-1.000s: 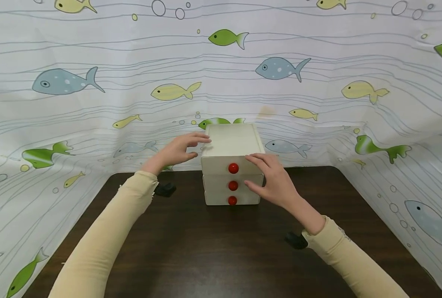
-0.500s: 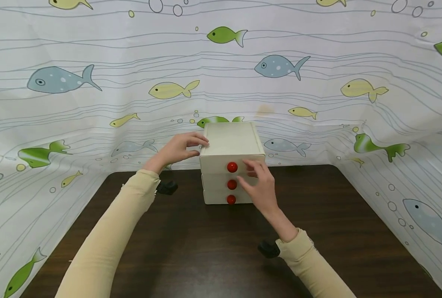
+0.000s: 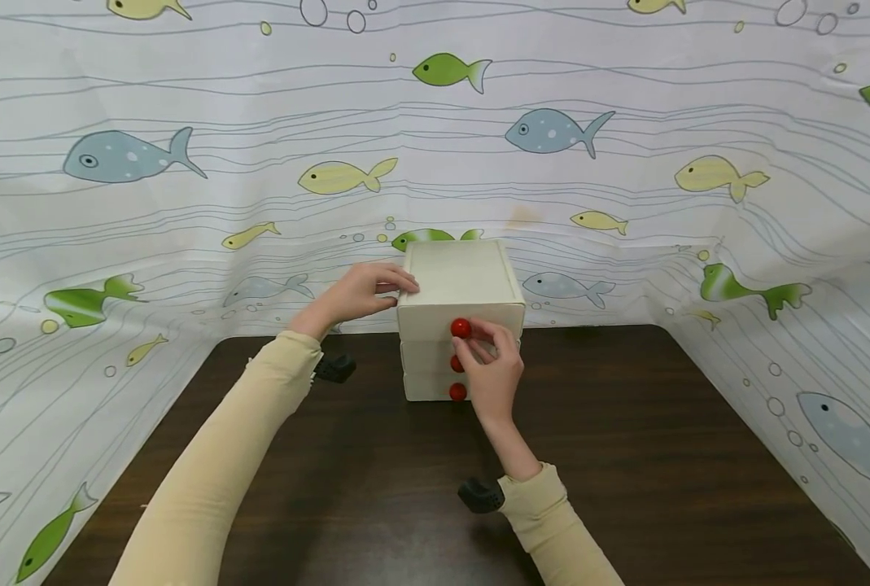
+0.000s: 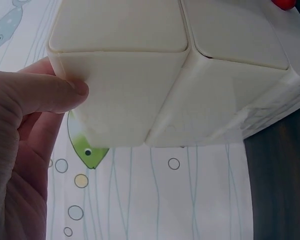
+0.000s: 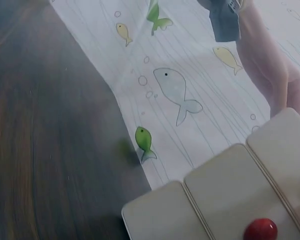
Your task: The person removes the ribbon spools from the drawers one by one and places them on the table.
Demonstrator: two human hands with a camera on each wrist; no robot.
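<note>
A small cream cabinet of three stacked drawers, each with a round red knob, stands at the back of the table. My left hand holds its upper left edge, fingers over the top. In the left wrist view the thumb presses on the cabinet's side wall. At the front, my right hand pinches the top knob between thumb and index finger. The middle knob is partly hidden behind that hand, while the bottom knob shows just below. All the drawers look closed.
Behind and beside the dark wooden table hangs a white sheet printed with fish and wavy lines. The cabinet's back stands near this sheet. A black wrist device sits at the right cuff, another at the left.
My right hand has moved left from the cabinet's right front edge to the top knob, its fingers closing round it. The left hand has settled slightly further onto the upper left edge.
</note>
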